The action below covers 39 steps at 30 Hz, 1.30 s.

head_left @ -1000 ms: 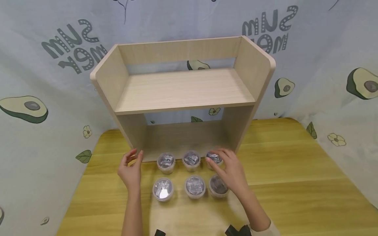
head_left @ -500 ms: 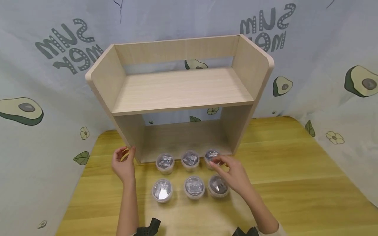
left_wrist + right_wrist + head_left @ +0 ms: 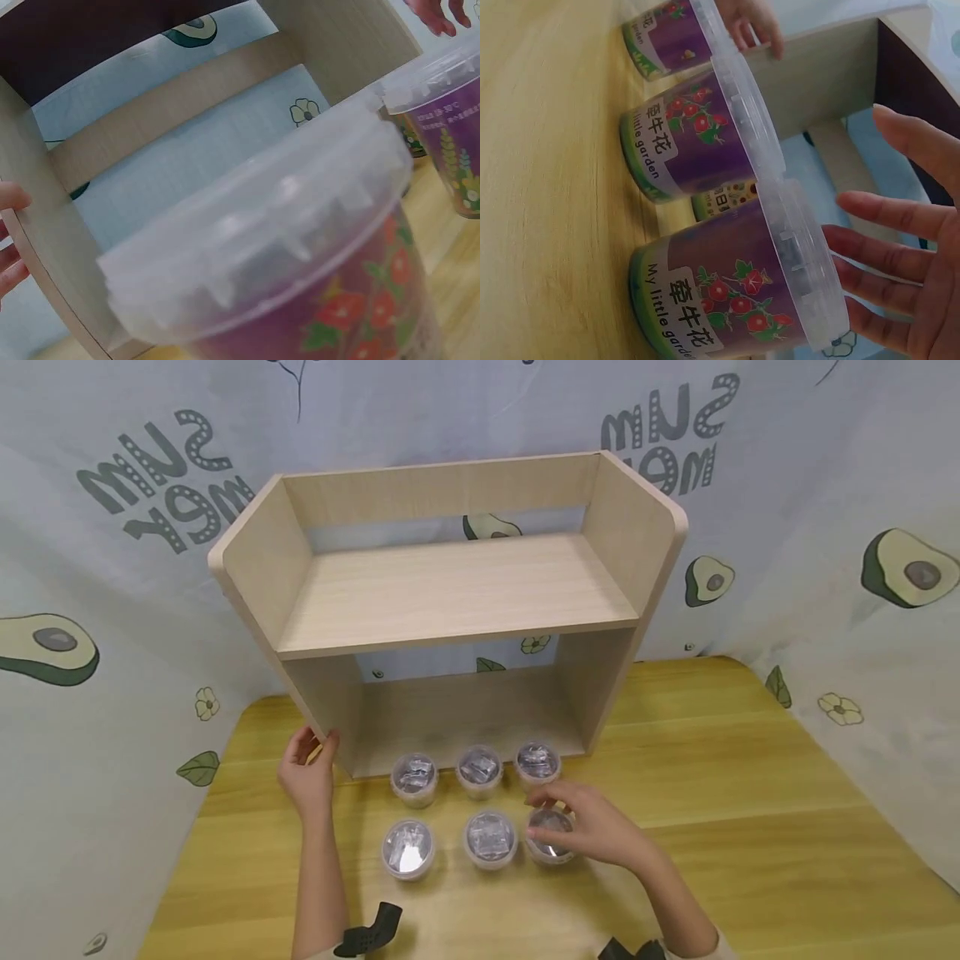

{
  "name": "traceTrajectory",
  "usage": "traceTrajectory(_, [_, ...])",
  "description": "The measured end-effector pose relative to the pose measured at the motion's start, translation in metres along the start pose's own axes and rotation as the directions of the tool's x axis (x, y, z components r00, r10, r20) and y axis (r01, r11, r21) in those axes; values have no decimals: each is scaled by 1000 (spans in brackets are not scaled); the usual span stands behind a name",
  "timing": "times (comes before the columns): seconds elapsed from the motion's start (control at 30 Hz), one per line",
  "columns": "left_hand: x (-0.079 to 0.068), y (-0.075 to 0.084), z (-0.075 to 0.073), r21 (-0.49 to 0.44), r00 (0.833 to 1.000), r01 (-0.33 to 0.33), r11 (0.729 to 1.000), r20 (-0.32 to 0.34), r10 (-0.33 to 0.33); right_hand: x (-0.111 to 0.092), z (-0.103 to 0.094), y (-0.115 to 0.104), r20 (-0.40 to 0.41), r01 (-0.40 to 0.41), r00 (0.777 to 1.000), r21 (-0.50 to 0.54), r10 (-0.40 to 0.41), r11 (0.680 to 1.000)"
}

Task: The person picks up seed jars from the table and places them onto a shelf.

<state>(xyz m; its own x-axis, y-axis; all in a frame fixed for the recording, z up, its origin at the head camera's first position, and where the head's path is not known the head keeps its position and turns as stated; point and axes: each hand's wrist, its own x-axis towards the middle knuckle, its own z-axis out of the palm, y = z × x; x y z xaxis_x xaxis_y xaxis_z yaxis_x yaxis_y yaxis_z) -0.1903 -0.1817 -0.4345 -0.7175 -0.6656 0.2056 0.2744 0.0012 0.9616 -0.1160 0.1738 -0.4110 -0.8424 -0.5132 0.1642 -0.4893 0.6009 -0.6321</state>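
My left hand holds the front edge of the left side panel of a pale wooden shelf unit, thumb on the edge and fingers on the outer side. My right hand hovers over the front-right clear-lidded tub, its fingers spread beside the lid in the right wrist view. That tub has a purple label with red flowers and "My little garden". Next to it stand the front-middle tub and the front-left tub. Silvery packets show through the lids.
Behind them, a second row has a left tub, a middle tub and a right tub, close to the lower shelf's front edge. All stand on a wood-grain table. A printed curtain hangs behind.
My left hand has moved left from beside the tubs onto the shelf unit's side panel. My right hand has drawn back from the rear-right tub to over the front-right one.
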Motion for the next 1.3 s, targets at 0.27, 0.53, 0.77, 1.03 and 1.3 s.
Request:
traceTrajectory(0.27, [-2, 7, 1, 55, 999, -8, 998, 44, 6, -5, 2, 2, -15, -60, 998, -42, 59, 997])
traceTrajectory(0.53, [-4, 9, 4, 61, 999, -8, 998, 52, 5, -12, -4, 8, 67, -60, 996, -44, 63, 997])
traceTrajectory(0.77, [0, 2, 2, 56, 999, -10, 998, 39, 7, -13, -7, 10, 164, -127, 979, 25, 121, 992])
traceTrajectory(1.03, [0, 0, -1, 64, 999, -27, 998, 37, 24, -11, -6, 12, 208, -120, 972, 26, 112, 992])
traceTrajectory(1.3, [1, -2, -3, 57, 999, -43, 997, 31, 41, -8, -5, 12, 217, -110, 971, 13, 104, 994])
